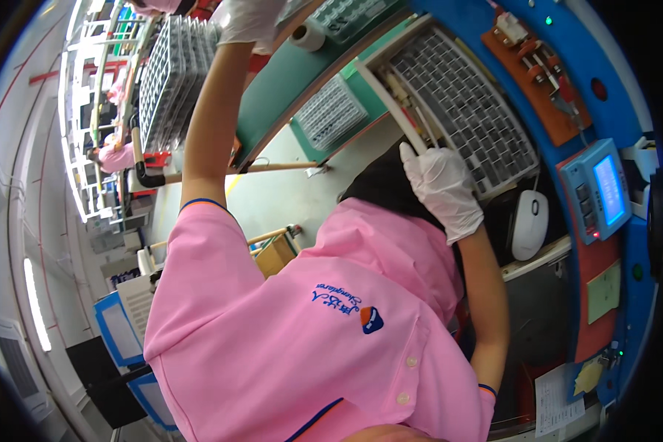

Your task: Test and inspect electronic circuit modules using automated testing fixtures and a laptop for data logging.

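My right hand (446, 188), in a white glove, lies at the near rim of a keyboard drawer (399, 110). Its thumb stands apart from the fingers, and nothing shows between them. Inside the drawer is a keyboard (464, 103) with grey keys, and a white mouse (530, 225) lies beside it. My left hand (249, 20), also gloved in white, reaches out to the top edge of the picture. Its fingertips are cut off there, so what they hold or touch is hidden. Close to it stands a stack of clear plastic trays (173, 81).
A white roll (308, 37) sits on a green surface (287, 81). Another celled tray (331, 112) lies lower down. To the right are a blue device with a lit screen (600, 191) and an orange-brown fixture board (538, 81). Another person (116, 156) in pink is at far left.
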A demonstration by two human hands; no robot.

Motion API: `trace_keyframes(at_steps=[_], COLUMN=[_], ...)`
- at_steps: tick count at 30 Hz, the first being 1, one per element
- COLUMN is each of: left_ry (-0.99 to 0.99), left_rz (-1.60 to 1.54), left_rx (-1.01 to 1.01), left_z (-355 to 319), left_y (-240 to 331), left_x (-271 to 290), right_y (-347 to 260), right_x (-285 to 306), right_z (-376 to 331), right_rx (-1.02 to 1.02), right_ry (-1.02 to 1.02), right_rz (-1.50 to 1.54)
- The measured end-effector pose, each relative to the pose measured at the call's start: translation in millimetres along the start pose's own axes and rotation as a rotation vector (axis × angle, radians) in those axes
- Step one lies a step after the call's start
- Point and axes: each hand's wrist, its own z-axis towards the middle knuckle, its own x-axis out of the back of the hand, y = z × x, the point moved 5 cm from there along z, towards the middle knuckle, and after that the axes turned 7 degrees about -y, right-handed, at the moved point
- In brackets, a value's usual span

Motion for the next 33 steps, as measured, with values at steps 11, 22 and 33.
trace_keyframes(at_steps=[11, 22, 33], left_ry=[-0.423, -0.271, -0.436], left_rz=[0.439, 0.526, 0.480], left_rx=[0.337, 0.269, 0.076], left_z=[62.0, 3.6, -2.3], left_y=[89.8, 26.7, 12.5], left_x=[-129.8, -64.0, -39.5], right_y=[0.3, 0.3, -24.6], right_x=[6.5, -5.9, -30.3], right_z=[-1.8, -5.2, -0.8], right_rx=[-0.186, -0.167, -0.346], right_ry=[0.045, 0.163, -0.042], right_rz=[0.131, 0.025, 0.284])
